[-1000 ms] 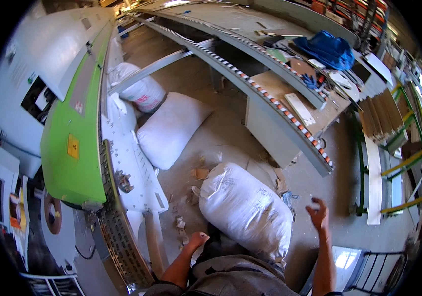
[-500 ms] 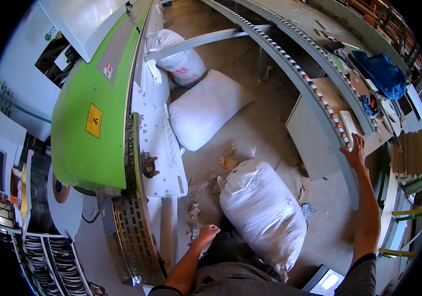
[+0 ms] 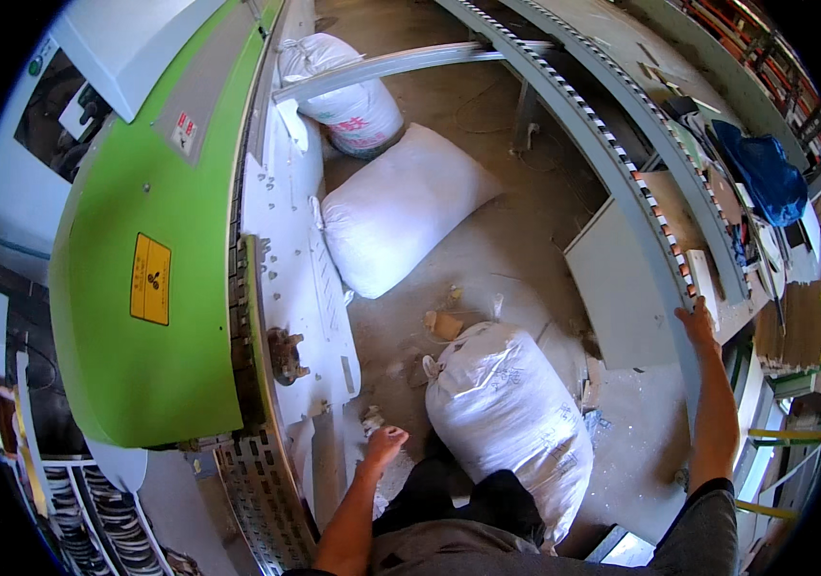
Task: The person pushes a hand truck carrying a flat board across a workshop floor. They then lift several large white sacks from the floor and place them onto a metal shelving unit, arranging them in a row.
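Note:
My right hand (image 3: 697, 322) is closed over the near end of a grey roller rail (image 3: 633, 213), with a pale narrow board (image 3: 702, 278) just beyond the fingers. My left hand (image 3: 386, 444) hangs low, curled into a loose fist with nothing showing in it. Between my two arms a stuffed white woven sack (image 3: 511, 408), tied at its corner, lies on the floor against my legs. Farther off rests a second full white sack (image 3: 401, 206). Behind it stands another sack (image 3: 358, 110) with red print, partly hidden by a metal crossbar (image 3: 401, 65).
Along the left runs a green and white machine (image 3: 132, 317) with a perforated metal track (image 3: 262, 490). A second roller rail (image 3: 660, 125) runs parallel on the right, near a blue bag (image 3: 761, 173) and stacked brown boards (image 3: 783, 326). Scraps (image 3: 444, 324) litter the floor.
My right hand has lowered, its fingers going from spread to bent over the rail end. The left hand has shifted slightly left. The view has moved a little forward.

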Action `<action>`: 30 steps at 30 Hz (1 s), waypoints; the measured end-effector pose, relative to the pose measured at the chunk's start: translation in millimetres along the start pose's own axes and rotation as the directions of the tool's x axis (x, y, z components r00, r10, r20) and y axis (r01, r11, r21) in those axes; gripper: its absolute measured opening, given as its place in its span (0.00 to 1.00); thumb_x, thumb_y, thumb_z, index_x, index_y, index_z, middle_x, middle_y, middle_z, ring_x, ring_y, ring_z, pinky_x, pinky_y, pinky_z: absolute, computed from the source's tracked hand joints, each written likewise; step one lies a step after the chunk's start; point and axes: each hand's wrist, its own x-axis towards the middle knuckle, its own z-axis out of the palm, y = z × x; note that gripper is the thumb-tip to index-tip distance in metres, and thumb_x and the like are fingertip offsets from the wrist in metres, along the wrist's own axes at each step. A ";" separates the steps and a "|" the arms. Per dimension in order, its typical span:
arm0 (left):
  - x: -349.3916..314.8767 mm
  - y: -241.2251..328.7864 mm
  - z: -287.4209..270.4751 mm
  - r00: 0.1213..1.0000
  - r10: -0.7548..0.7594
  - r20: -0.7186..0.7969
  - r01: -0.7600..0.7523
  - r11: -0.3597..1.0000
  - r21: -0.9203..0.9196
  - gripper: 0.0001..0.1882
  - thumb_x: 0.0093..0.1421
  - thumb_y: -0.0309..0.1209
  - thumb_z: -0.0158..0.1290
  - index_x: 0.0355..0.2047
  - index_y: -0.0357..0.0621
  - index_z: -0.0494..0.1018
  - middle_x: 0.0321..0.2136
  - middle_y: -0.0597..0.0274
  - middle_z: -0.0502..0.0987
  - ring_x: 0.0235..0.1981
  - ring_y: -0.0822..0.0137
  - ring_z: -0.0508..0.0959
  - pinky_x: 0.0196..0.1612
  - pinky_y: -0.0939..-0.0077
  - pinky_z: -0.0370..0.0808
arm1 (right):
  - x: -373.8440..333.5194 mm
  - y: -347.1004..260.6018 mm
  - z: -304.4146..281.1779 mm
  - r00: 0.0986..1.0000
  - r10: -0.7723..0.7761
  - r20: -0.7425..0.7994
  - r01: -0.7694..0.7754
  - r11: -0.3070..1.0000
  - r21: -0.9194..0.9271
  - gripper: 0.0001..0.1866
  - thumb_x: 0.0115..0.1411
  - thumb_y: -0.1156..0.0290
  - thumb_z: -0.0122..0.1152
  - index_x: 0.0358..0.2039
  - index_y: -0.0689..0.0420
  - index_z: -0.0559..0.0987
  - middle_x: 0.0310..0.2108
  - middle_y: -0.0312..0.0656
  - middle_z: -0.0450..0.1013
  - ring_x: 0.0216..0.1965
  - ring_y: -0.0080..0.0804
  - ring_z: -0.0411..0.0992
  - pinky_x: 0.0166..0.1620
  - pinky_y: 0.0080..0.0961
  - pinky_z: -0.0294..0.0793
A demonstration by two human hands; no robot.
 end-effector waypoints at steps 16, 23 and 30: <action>27.9 -4.6 -6.8 0.998 0.039 -0.041 -0.042 0.997 -0.072 0.18 0.56 0.40 0.60 0.38 0.37 0.82 0.35 0.50 0.84 0.38 0.58 0.83 0.44 0.66 0.77 | 1.2 -4.5 2.5 1.000 0.008 -0.003 -0.008 0.997 0.073 0.42 0.53 0.60 0.70 0.64 0.55 0.59 0.53 0.59 0.71 0.55 0.59 0.69 0.55 0.50 0.68; 80.4 33.9 -33.6 0.995 0.015 -0.101 -0.026 0.993 -0.115 0.19 0.54 0.41 0.60 0.37 0.36 0.82 0.33 0.50 0.83 0.37 0.58 0.83 0.43 0.66 0.76 | -6.8 -23.6 -16.9 0.996 0.020 0.088 -0.029 0.995 0.096 0.43 0.54 0.56 0.67 0.64 0.62 0.58 0.57 0.62 0.67 0.58 0.58 0.66 0.59 0.45 0.66; 225.8 80.9 -47.0 0.991 0.076 -0.109 -0.076 0.997 0.008 0.33 0.52 0.48 0.62 0.47 0.30 0.76 0.44 0.42 0.80 0.48 0.51 0.80 0.52 0.62 0.74 | 8.2 25.8 15.2 0.996 0.086 0.027 -0.090 0.968 0.233 0.43 0.52 0.62 0.69 0.65 0.56 0.59 0.57 0.60 0.67 0.57 0.59 0.67 0.57 0.47 0.66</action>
